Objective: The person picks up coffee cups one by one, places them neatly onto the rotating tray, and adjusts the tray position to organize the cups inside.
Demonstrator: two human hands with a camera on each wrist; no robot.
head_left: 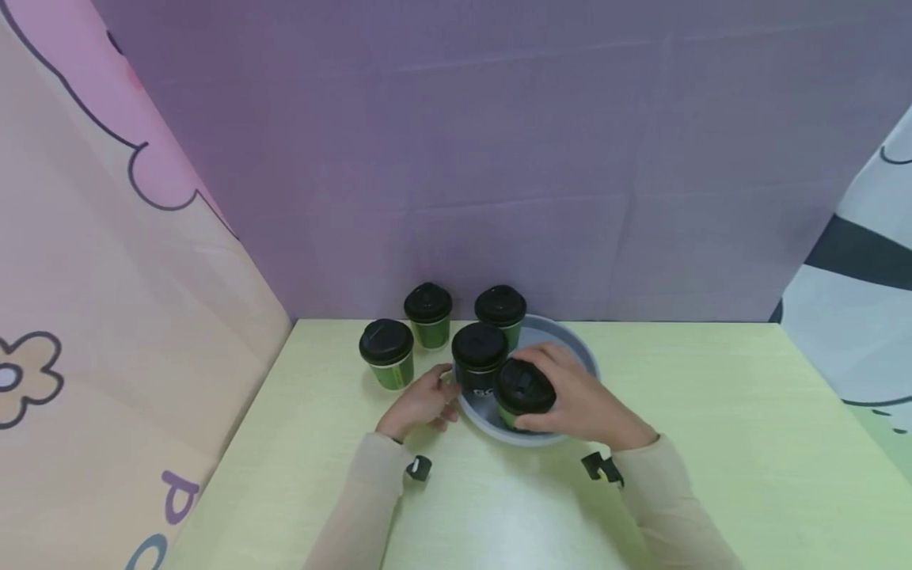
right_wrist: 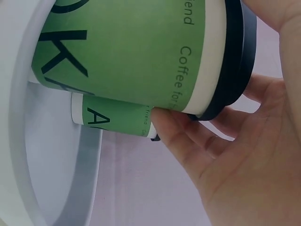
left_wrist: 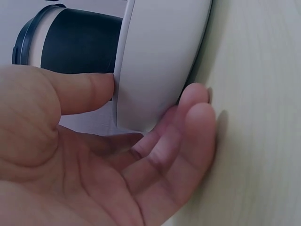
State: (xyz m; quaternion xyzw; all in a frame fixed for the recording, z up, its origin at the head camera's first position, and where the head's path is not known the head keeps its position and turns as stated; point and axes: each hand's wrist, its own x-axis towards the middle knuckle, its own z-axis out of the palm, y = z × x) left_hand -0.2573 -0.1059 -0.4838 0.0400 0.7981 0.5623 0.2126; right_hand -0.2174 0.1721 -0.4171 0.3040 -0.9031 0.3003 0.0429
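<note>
Placement, as I judge it: my right hand (head_left: 570, 396) grasps a green paper cup with a black plastic lid (right_wrist: 131, 52), thumb and fingers around its upper part, roughly upright at the near side of a round, grey, rimmed tray (left_wrist: 160, 61). My left hand (head_left: 423, 402) grips the tray at its left edge, thumb on the rim, fingers curled by the underside. Also there: a black, black-lidded paper cup (head_left: 480, 348), just beside the held one, and beyond it a second green, black-lidded cup (head_left: 502, 307). Two matching green, black-lidded cups, one nearer (head_left: 388, 348), one farther (head_left: 429, 313), stand left of the tray on a pale wood-grained table (head_left: 712, 443).

Next move, I'd say: settle the base flat, let go without nudging the black cup, tray steadied.

Unclear: whether the held base touches the tray floor. Its dark lettering (right_wrist: 63, 35) runs out of the right wrist view. Left-finger contact partly hidden.
</note>
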